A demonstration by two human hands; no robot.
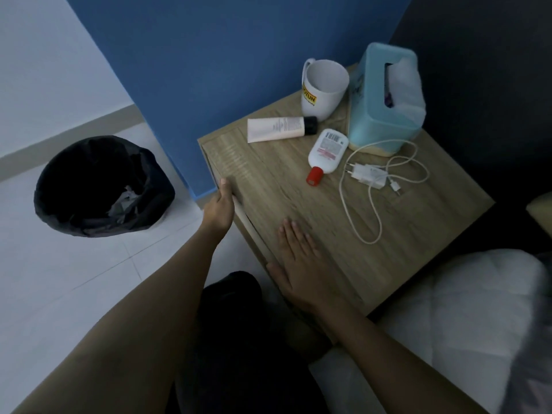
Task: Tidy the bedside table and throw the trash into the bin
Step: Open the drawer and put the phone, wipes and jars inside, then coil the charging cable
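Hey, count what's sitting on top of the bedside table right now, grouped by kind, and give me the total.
Mug: 1
Tissue box: 1
Tube with black cap: 1
Bottle with red cap: 1
Charger with cable: 1
Total: 5 things on the bedside table

Bin (103, 186) left of table (298, 186) (mug (322, 88) on it)

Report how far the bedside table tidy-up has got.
Done: crumpled trash already lies in the bin. In hand: nothing; the left hand grips the table's front edge and the right hand lies flat on top. Left: the tube, bottle and loose charger still lie scattered beside the mug and tissue box.
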